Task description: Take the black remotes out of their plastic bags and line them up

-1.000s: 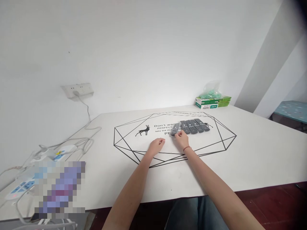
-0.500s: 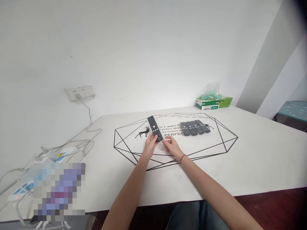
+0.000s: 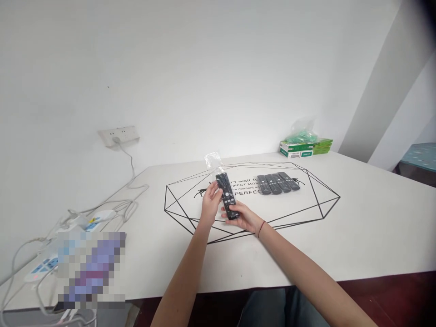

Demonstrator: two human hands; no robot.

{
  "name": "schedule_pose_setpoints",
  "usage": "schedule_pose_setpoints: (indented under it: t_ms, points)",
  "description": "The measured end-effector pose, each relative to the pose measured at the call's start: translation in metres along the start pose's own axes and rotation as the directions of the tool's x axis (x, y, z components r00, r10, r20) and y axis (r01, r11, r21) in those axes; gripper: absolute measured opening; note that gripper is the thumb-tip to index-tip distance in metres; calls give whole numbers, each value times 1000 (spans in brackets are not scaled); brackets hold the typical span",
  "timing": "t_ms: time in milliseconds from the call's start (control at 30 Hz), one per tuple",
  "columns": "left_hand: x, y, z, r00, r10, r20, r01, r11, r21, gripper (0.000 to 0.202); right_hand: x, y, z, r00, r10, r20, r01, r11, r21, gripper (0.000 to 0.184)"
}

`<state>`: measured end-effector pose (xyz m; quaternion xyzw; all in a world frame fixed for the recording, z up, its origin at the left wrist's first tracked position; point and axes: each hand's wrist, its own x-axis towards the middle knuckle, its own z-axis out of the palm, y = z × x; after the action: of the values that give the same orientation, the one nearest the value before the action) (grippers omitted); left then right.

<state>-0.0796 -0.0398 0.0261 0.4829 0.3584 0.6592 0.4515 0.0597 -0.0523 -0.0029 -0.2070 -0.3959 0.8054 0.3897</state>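
Between my hands is a black remote control (image 3: 227,194) inside a clear plastic bag (image 3: 213,161), whose loose end sticks out past the remote's far tip. My left hand (image 3: 211,201) grips the remote along its left side, near the upper half. Around its near end, my right hand (image 3: 241,215) is closed, thumb on the front face. The remote is held tilted above the table, buttons facing me. To the right, several more dark remotes (image 3: 277,183) lie side by side on the table, apart from my hands.
The white table (image 3: 368,218) carries a printed black geometric pattern with deer and lettering. Green-and-white boxes (image 3: 296,149) with a plastic bag on top stand at the back right. At left lie power strips (image 3: 44,268), tangled cables and a blurred-out item (image 3: 93,270). A wall socket (image 3: 119,136) holds a plug.
The remote has come nearer and turned steeper. My left hand has shifted up its side, my right hand now holds its near end, and the bag's loose end shows at the far tip.
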Motion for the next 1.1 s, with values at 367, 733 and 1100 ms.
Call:
schedule_pose_setpoints:
  t_ms: [367,733,1100]
  points:
    - [55,99,-52,918,310,-249,-312,949,34,43,4,6,-6,994,16,-109,-50,946,-320,37]
    - [36,-20,-130,993,73,-96,67,328,942,41,4,5,-1,988,15,-153,-58,958,-282,31]
    - [16,-20,-110,979,-187,82,-81,15,997,38,3,7,-2,982,28,-189,-77,964,-254,23]
